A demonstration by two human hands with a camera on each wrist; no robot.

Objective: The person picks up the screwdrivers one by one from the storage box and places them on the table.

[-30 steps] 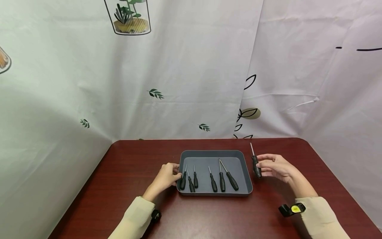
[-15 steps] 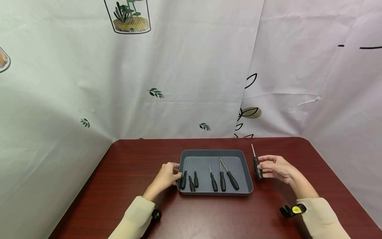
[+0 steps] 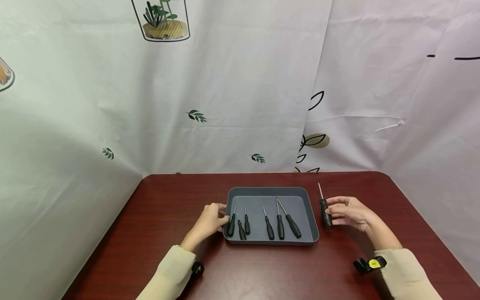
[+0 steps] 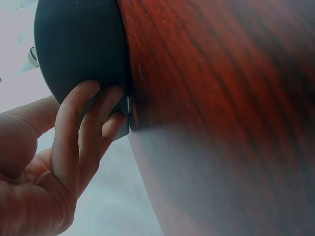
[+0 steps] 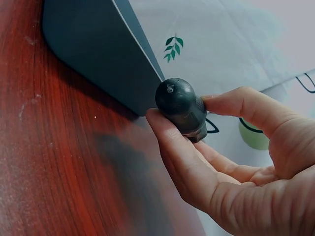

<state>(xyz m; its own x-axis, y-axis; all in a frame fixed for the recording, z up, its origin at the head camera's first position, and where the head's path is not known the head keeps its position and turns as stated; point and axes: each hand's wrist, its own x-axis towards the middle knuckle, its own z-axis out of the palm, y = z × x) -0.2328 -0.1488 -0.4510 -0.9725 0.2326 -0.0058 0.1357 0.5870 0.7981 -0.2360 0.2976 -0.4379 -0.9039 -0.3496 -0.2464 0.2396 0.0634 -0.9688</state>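
In the head view my left hand (image 3: pixel 210 218) grips the left wall of a grey tray (image 3: pixel 262 240), thumb over the rim. The left wrist view shows its fingers (image 4: pixel 69 132) against the tray's outer wall (image 4: pixel 81 44). My right hand (image 3: pixel 350 212), to the right of the tray, pinches a black-handled screwdriver (image 3: pixel 326 213) between thumb and fingers, its shaft pointing to the far side. Seen from the right wrist, the rounded handle end (image 5: pixel 176 98) faces the camera, above the table. Several smaller black screwdrivers, such as one at the right (image 3: pixel 293 226), lie in the tray in two groups.
The dark red table (image 3: pixel 180 196) has rounded far corners and ends at a pale curtain (image 3: pixel 225 83) printed with leaves and a jar. Dark devices are strapped at both wrists, one with a yellow face (image 3: pixel 373 263).
My right hand has moved slightly right and nearer the front with the screwdriver. The left hand keeps its grip on the tray, and the screwdrivers inside have not moved.
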